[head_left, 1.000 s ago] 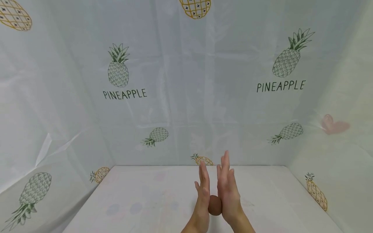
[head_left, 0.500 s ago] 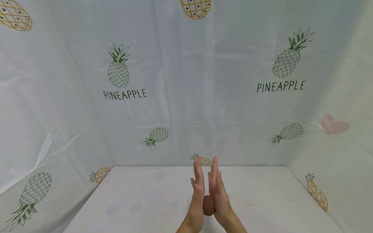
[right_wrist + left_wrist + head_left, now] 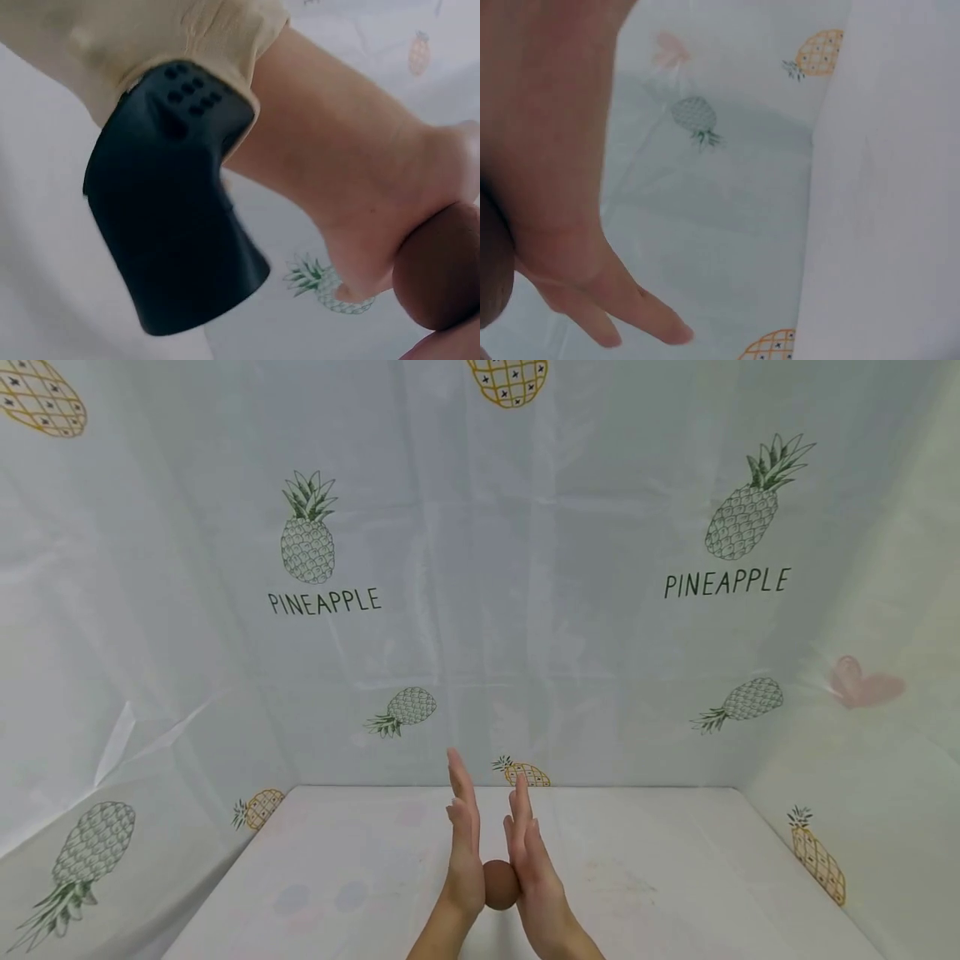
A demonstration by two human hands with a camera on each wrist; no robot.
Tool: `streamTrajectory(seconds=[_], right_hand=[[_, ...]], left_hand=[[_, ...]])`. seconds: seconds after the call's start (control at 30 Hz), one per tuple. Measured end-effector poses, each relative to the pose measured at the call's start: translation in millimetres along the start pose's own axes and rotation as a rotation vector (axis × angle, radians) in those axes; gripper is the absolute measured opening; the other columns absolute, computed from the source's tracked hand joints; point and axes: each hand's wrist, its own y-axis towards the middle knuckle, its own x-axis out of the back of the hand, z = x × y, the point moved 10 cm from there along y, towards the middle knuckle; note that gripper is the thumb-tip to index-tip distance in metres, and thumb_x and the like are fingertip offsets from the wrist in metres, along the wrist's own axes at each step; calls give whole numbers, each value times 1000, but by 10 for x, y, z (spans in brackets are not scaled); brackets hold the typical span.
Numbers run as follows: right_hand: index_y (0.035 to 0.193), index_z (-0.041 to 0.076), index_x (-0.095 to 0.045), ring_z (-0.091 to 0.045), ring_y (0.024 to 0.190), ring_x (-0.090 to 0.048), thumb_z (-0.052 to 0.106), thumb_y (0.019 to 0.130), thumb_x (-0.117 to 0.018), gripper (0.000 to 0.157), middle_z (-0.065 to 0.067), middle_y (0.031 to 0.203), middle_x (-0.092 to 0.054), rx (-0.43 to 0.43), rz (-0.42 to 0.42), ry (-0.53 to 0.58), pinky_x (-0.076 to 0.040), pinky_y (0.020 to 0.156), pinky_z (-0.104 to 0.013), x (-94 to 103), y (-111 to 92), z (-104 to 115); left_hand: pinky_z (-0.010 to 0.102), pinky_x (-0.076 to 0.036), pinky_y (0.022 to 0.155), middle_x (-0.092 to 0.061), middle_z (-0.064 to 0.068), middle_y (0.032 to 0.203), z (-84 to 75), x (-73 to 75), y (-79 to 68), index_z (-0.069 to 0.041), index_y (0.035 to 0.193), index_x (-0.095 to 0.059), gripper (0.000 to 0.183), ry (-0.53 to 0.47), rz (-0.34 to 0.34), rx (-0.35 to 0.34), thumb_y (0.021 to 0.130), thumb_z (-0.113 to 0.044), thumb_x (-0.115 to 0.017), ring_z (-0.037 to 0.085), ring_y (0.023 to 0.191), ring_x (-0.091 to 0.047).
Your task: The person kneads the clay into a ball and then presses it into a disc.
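Pressing the ball (image 3: 502, 885) between left hand (image 3: 467, 856) and right hand (image 3: 532, 868)

The ball is being pressed from both sides, by the left palm on its left and by the right palm on its right. Neither hand is being brought nearer than the other, since both are touching it. The fingers of both hands are being held straight, pointed up and away toward the far edge of the tabletop (image 3: 660, 860); none are being curled round the ball, and a gap is being left between the two sets of fingertips. From those fingertips, the ball is lying back toward the wrists, low between the palms. No long axis is being shown, as the ball is looking round. Seen from the head, it is being held about midway between the left and right edges of the tabletop; how high above the surface it is being carried cannot be told. The hold seems to be depending on the push of the two facing palms alone.
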Motion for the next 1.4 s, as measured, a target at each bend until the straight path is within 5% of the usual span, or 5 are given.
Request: streamTrajectory(seconds=[0.3,0.63,0.93,1.2,1.4], right_hand=[[165,50,15,-39,159,28,52,111,5,54,14,171,31,45,-57,-36,25,114,-77,60,-9,123],[166,50,15,-38,160,25,55,111,2,57,15,174,23,56,-166,-35,24,114,-77,342,-35,223],[163,59,7,-42,159,27,57,111,-3,52,12,174,21,79,-242,-16,26,113,-77,607,-56,281],[166,50,11,-34,159,28,58,112,-4,57,10,175,23,66,-293,-29,25,115,-75,745,-51,215],[168,47,10,-30,159,29,55,113,-6,57,15,175,22,57,-293,-25,26,115,-74,720,-31,122]], left_hand=[[69,33,113,21,-8,176,126,51,26,-34,169,12,61,104,-93,-39,113,-43,-10,19,161,27],[70,32,114,18,-11,176,228,-328,-107,-30,170,13,61,153,32,-34,114,-37,-11,16,162,22],[70,34,111,23,-13,176,84,-685,-269,-30,169,15,59,48,193,-67,114,-32,-7,14,160,27],[77,31,109,24,-29,171,-72,-784,-418,-52,165,14,54,-75,244,157,114,-47,-3,20,154,37],[73,32,111,25,-27,171,-309,-776,-427,-47,166,15,54,-115,269,79,114,-43,3,18,153,38]])
